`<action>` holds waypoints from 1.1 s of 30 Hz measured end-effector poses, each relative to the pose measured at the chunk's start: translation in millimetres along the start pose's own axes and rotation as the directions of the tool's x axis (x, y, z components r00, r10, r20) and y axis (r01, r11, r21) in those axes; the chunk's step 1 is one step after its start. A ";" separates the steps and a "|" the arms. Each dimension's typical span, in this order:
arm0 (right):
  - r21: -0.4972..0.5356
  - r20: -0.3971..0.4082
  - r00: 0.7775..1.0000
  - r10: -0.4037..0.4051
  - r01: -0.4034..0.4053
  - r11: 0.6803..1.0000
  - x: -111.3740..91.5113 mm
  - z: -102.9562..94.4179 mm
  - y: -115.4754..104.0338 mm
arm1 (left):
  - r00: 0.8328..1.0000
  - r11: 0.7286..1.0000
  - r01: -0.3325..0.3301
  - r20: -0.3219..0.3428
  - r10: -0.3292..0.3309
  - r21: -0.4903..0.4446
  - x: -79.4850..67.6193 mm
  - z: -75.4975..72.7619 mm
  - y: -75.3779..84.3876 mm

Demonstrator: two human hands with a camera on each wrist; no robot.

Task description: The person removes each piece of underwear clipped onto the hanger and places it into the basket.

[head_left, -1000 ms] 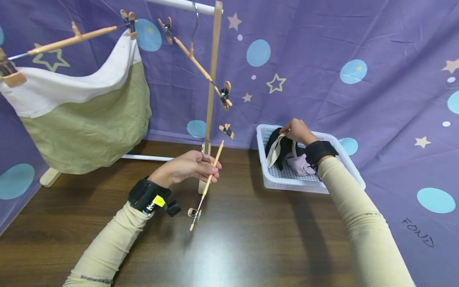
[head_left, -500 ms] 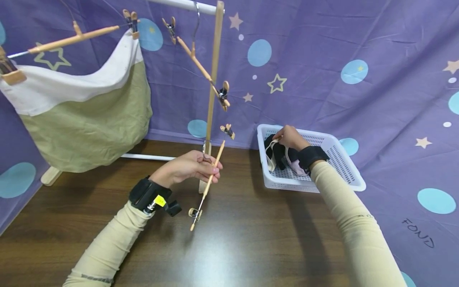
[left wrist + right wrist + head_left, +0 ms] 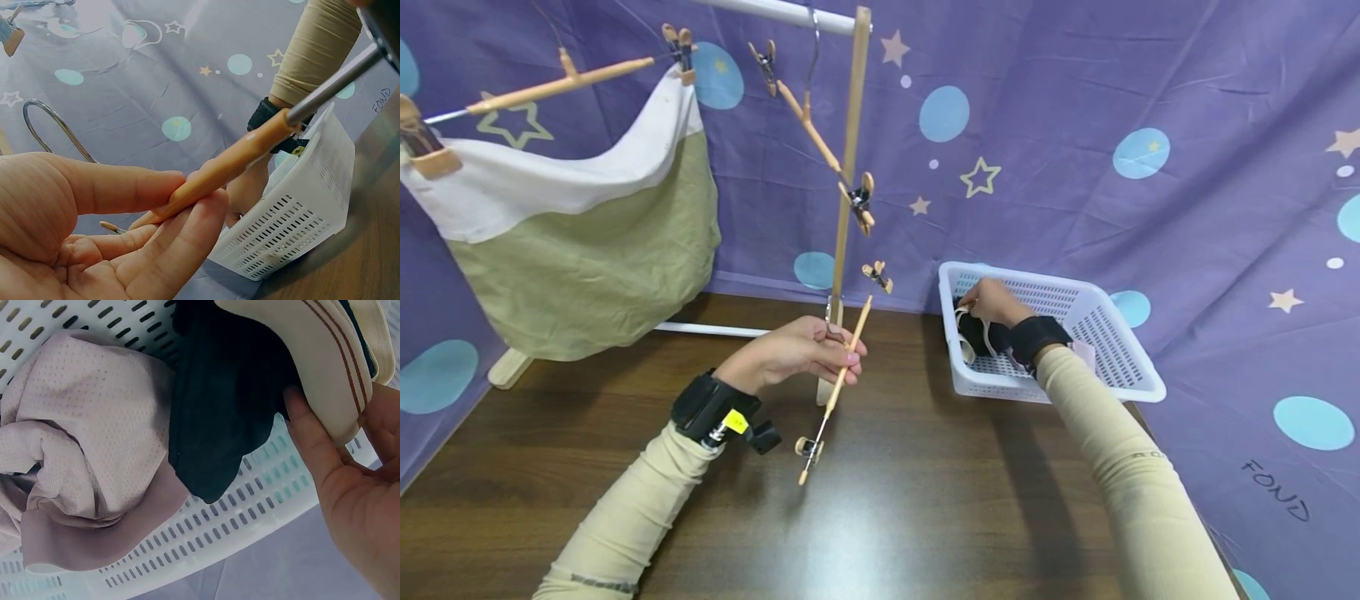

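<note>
My left hand (image 3: 801,354) pinches the wooden bar of a clip hanger (image 3: 835,396) between thumb and fingers, above the table. The hanger slants, with a clip (image 3: 808,450) near its lower end and another clip (image 3: 877,276) at its upper end. In the white basket (image 3: 1152,382), my right hand (image 3: 996,302) pinches the cream waistband of dark underwear (image 3: 219,394). Two brown stripes run along that band in the right wrist view. Beside it lies bunched lilac underwear (image 3: 100,419), untouched by the hand; in the head view my right wrist and forearm mostly cover it.
Another clip hanger (image 3: 808,125) hangs bare from the white rail (image 3: 775,10) of a wooden-post rack (image 3: 852,125). To its left, a white-and-green cloth (image 3: 595,242) hangs clipped on a hanger (image 3: 561,85). A purple patterned curtain (image 3: 1037,100) backs the brown table (image 3: 910,492).
My right hand has shifted left and lower in the basket, still at the dark underwear's cream band. The left hand and its hanger have stayed nearly in place.
</note>
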State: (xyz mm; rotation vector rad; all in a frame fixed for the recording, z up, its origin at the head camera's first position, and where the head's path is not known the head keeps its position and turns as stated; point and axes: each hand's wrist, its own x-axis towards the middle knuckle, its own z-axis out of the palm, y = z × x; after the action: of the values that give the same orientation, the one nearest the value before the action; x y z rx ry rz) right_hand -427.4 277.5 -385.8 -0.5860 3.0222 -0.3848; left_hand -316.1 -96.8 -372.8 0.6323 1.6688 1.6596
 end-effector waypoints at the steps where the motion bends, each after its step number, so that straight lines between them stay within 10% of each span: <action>1: 0.001 0.007 1.000 -0.002 0.002 1.000 0.1 1.1 -0.2 | 1.000 1.000 -0.001 0.000 0.001 -0.001 -0.5 0.2 0.2; 33: -0.001 0.198 0.979 0.040 -0.040 0.999 -7.9 -1.1 -6.2 | 0.998 0.997 -0.044 -0.036 0.046 0.058 -16.0 23.8 15.1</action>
State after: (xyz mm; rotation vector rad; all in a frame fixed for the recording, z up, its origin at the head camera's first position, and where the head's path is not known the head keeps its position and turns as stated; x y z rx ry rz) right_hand -418.0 275.1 -383.3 -0.5283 2.8372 -0.3081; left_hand -289.8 -92.4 -354.5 0.6747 1.7463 1.6698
